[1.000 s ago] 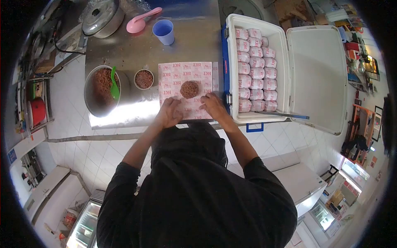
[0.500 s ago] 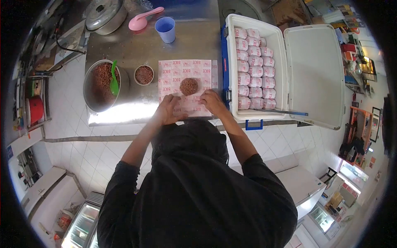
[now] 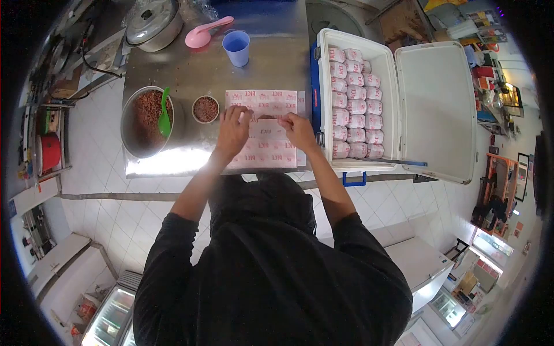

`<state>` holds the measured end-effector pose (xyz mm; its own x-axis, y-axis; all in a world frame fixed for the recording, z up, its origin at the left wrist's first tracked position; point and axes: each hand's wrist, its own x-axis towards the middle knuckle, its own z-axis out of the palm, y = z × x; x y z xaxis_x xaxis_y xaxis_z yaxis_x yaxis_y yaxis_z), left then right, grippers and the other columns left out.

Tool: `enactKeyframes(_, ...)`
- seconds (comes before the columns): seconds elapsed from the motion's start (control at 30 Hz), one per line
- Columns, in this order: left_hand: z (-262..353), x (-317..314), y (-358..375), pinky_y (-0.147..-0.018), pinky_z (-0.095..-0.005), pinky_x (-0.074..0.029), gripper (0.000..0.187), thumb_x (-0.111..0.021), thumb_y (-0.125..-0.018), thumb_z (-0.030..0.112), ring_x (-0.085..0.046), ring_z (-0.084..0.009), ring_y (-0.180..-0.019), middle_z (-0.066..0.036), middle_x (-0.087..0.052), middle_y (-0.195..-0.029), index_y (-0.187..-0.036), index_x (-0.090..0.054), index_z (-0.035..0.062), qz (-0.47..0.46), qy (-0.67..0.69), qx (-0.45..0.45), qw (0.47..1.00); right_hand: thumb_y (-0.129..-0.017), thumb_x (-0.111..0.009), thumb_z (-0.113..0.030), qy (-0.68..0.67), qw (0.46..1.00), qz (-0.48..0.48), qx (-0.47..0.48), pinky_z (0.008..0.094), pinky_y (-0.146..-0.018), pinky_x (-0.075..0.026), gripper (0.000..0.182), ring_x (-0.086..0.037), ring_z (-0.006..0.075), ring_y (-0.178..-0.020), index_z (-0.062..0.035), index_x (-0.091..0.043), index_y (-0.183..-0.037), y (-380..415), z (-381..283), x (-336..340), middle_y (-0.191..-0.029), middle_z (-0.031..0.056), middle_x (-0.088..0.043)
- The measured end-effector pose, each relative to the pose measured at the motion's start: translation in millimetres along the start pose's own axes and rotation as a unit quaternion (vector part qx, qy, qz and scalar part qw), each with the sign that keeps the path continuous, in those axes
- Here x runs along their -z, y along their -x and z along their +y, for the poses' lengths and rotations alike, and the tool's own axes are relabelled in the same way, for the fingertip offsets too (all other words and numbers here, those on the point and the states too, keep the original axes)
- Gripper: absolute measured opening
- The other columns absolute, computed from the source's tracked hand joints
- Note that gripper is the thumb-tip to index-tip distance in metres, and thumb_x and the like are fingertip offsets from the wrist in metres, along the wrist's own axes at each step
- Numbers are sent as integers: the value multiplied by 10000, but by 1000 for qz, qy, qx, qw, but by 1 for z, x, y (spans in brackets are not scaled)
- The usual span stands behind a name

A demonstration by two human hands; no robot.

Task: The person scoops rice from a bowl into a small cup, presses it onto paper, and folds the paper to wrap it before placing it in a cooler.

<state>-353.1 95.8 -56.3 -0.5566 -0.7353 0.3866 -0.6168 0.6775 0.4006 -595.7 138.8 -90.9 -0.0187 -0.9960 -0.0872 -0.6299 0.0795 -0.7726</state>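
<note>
A printed paper sheet lies on the metal table, with another sheet beneath it. Between my hands, the near edge of the top sheet is lifted over the brown rice mound, of which only a thin strip shows. My left hand grips the paper at the left of the mound. At the right, my right hand pinches the paper, fingers closed. Left of the paper are a small cup of brown rice and a pot of brown rice with a green spoon in it.
A blue cup, a pink ladle and a lidded pot stand at the back of the table. To the right, an open cooler holds several wrapped packets.
Both hands have moved forward, away from the body, bringing the near edge of the paper up over the rice mound. Most of the mound is now covered. The view has shifted slightly.
</note>
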Motion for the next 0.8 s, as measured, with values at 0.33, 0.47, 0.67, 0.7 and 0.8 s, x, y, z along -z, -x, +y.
enactKeyframes(0.33,31,-58,38,-1116,-446,-419,461,-562,-883,76,-478,-413,-1284,-244,-482,-1363,-1304,-516,-105,-124,-38,-55,990,-900,-573,-73,241,955,138,107,480,-864,-561,269,-689,415,-953,6,-658,-1143,-56,16,-30,-1092,249,-695)
enactKeyframes(0.47,27,-64,40,-1141,-436,-397,508,-561,-884,84,-443,-409,-1330,-260,-467,-1389,-1341,-495,-127,-136,-64,-56,987,-910,-540,-77,282,958,46,14,475,-884,-558,355,-691,412,-996,50,-610,-1234,-63,0,-32,-1140,268,-674)
enactKeyframes(0.67,20,-61,36,-1159,-433,-377,467,-550,-918,108,-422,-403,-1352,-275,-449,-1421,-1309,-515,-144,-160,-86,-79,980,-849,-673,-211,218,974,-54,-5,479,-823,-560,406,-700,400,-901,-49,-653,-1221,-71,-5,-13,-1099,216,-688)
enactKeyframes(0.7,19,-61,34,-1168,-427,-367,482,-542,-896,98,-420,-404,-1357,-281,-452,-1423,-1309,-517,-151,-157,-84,-80,981,-838,-703,-252,211,976,-37,35,479,-806,-560,393,-700,392,-884,-70,-677,-1185,-73,-11,-9,-1071,199,-697)
enactKeyframes(0.8,19,-61,33,-1187,-417,-346,511,-527,-854,76,-416,-406,-1366,-294,-457,-1430,-1306,-522,-164,-159,-86,-86,980,-774,-776,-317,285,945,26,158,459,-856,-536,408,-688,343,-933,-113,-679,-1114,-90,-18,-1,-965,144,-714)
